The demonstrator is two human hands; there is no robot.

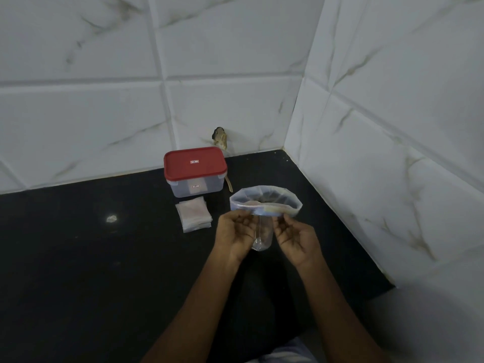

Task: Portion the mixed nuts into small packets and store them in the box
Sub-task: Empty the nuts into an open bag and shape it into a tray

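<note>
Two hands meet over the dark table (78, 258), a little right of its middle. I see my left hand (235, 231) and right hand (294, 238) facing each other, palms turned inward. A small clear packet (262, 237) hangs between them.

Fingers: the left fingers (242, 220) are curled and pinch the packet's upper left edge. The right fingers (284, 224) are curled and pinch its upper right edge. The packet's lower end shows clear; I cannot tell whether anything lies in it.

Supply: a larger clear bag (265, 201) stands open just beyond the hands, toward the table's far right corner, its rim rolled down. Dim brown contents (267, 199) show inside it; I cannot tell the pieces apart in this light.

Store: the box (195, 186), clear-walled with its red lid (195, 162) closed on it, stands at the table's far edge, left of the bag and apart from it. A stack of empty packets (193, 214) lies flat just in front of the box, on the side nearer me. A thin wooden handle (229, 184) shows at the box's right side; its other end is hidden.

Surround: white marbled wall tiles (235, 61) border the table's far and right edges.
</note>
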